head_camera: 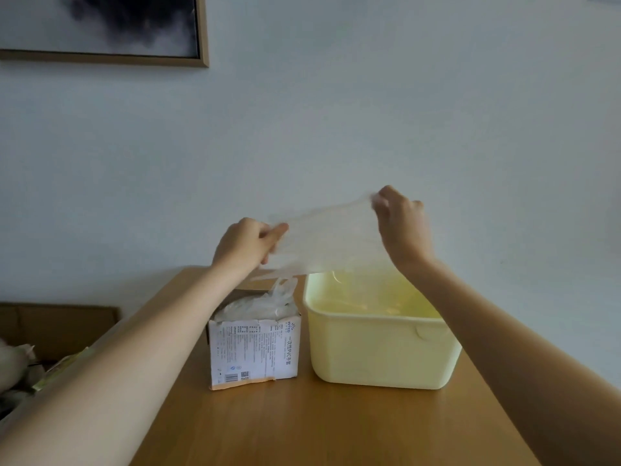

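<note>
- Clear disposable glove is held in the air, above the far-left corner of the yellow tub and not touching it.
- Left grip: thumb and fingers are clamped on the glove's left end, up and left of the tub and above the glove box.
- Right grip: fingers are curled and pinch the glove's right end, above the tub's far side and higher than the left grip.
- The glove is pulled flat between the two grips and slopes up toward the right one. It is blurred, so which end is the cuff can't be told.
- The glove's lower edge hangs close over the tub's far rim. Thin strands trail down at its left end.
- Glove box stands just left of the tub, nearly touching it. Its top is torn open and more gloves bulge out.
- Tub and box both sit on the wooden worktop.
- Brown carton sits well left of the tub, off the worktop and lower down.
- Framed picture hangs on the wall, far up and left of the tub.
</note>
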### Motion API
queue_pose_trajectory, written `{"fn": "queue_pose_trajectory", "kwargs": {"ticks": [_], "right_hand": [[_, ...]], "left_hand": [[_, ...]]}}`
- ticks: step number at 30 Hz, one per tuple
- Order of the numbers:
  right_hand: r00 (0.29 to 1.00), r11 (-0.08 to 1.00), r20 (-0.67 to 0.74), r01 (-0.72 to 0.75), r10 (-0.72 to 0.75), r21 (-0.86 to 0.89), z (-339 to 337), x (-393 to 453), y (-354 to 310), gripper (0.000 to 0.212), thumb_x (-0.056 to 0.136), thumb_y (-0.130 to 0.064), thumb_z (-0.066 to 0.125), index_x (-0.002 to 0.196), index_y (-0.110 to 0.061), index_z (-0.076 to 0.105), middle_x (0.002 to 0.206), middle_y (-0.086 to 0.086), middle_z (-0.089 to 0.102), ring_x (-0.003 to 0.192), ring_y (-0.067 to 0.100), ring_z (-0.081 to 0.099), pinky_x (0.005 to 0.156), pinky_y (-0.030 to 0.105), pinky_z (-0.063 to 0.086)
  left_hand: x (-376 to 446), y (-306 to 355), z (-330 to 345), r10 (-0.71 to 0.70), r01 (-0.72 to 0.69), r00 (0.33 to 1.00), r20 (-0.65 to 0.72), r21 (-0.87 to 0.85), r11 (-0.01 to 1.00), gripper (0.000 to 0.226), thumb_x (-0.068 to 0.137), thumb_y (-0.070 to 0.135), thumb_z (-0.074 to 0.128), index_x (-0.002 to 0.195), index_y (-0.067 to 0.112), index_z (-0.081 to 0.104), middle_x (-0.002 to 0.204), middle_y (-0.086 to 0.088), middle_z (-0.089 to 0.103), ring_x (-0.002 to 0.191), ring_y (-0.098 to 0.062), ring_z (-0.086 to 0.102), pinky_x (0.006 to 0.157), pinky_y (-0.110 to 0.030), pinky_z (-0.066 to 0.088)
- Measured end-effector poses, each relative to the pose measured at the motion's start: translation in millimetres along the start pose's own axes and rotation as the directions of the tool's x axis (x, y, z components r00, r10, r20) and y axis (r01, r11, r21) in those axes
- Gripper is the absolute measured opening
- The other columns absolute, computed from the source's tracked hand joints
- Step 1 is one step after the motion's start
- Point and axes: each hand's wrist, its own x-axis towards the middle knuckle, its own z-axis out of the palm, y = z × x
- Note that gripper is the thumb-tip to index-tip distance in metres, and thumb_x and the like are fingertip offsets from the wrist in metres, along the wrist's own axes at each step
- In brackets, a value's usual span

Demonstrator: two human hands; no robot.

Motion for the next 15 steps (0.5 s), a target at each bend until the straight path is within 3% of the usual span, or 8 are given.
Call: {"fn": "queue_pose_trajectory", "kwargs": {"ticks": [4,6,7,8,10,12,15], "right_hand": [[0.941,0.947,0.112,-0.322,0.318,0.013,10,-8,42,0.023,0.093,-0.01,0.042,0.096,0.0,0.063,0.093,0.026,0.065,0.085,0.043,0.062,0.07,0.044,0.051],[0.894,0.922,0.23,-0.385,0.384,-0.042,16,-15,56,0.024,0.095,-0.013,0.042,0.091,0.001,0.062,0.094,0.027,0.066,0.084,0.042,0.064,0.075,0.047,0.054],[0.87,0.915,0.286,-0.395,0.402,-0.083,20,-19,60,0.025,0.096,-0.016,0.042,0.088,-0.001,0.061,0.095,0.026,0.066,0.084,0.041,0.065,0.075,0.046,0.055],[0.844,0.907,0.332,-0.402,0.421,-0.127,23,-23,62,0.024,0.096,-0.017,0.041,0.087,-0.004,0.059,0.095,0.023,0.065,0.086,0.039,0.065,0.076,0.043,0.055],[0.798,0.892,0.404,-0.369,0.447,-0.26,28,-29,64,0.023,0.096,-0.015,0.039,0.097,-0.005,0.06,0.098,0.017,0.063,0.092,0.035,0.064,0.074,0.034,0.051],[0.751,0.859,0.453,-0.299,0.481,-0.416,28,-34,66,0.025,0.095,-0.008,0.037,0.11,-0.005,0.057,0.108,0.015,0.061,0.1,0.033,0.061,0.069,0.029,0.044],[0.696,0.821,0.517,-0.19,0.499,-0.538,22,-37,70,0.028,0.093,-0.002,0.036,0.115,-0.004,0.054,0.116,0.013,0.059,0.105,0.029,0.059,0.068,0.029,0.04]], "left_hand": [[10,3,-1,-0.053,0.105,0.977,-0.206,0.253,0.962,0.038,0.099,0.031,0.037,0.084,0.006,0.06,0.08,-0.004,0.063,0.071,-0.028,0.058,0.063,-0.031,0.04],[13,19,8,0.053,0.033,0.96,-0.276,0.295,0.955,0.025,0.098,0.023,0.038,0.102,0.008,0.057,0.099,-0.006,0.058,0.084,-0.028,0.053,0.067,-0.033,0.037],[14,29,17,0.143,-0.077,0.961,-0.238,0.268,0.96,0.022,0.096,0.02,0.041,0.107,0.009,0.056,0.107,-0.007,0.056,0.093,-0.028,0.054,0.072,-0.033,0.039],[14,42,28,0.253,-0.22,0.957,-0.143,0.216,0.951,0.023,0.094,0.018,0.044,0.111,0.011,0.057,0.112,-0.008,0.056,0.101,-0.028,0.054,0.079,-0.033,0.041],[9,60,58,0.363,-0.39,0.908,0.208,0.106,0.915,0.029,0.089,0.024,0.048,0.115,0.017,0.06,0.117,-0.006,0.059,0.114,-0.025,0.052,0.092,-0.029,0.04],[2,68,83,0.222,-0.443,0.78,0.585,0.265,0.856,0.033,0.089,0.036,0.049,0.119,0.027,0.06,0.125,-0.001,0.059,0.121,-0.023,0.048,0.098,-0.031,0.038],[1,62,107,-0.072,-0.506,0.574,0.816,0.422,0.753,0.036,0.096,0.029,0.047,0.132,0.025,0.053,0.138,0.002,0.051,0.124,-0.02,0.049,0.101,-0.03,0.039]]}}
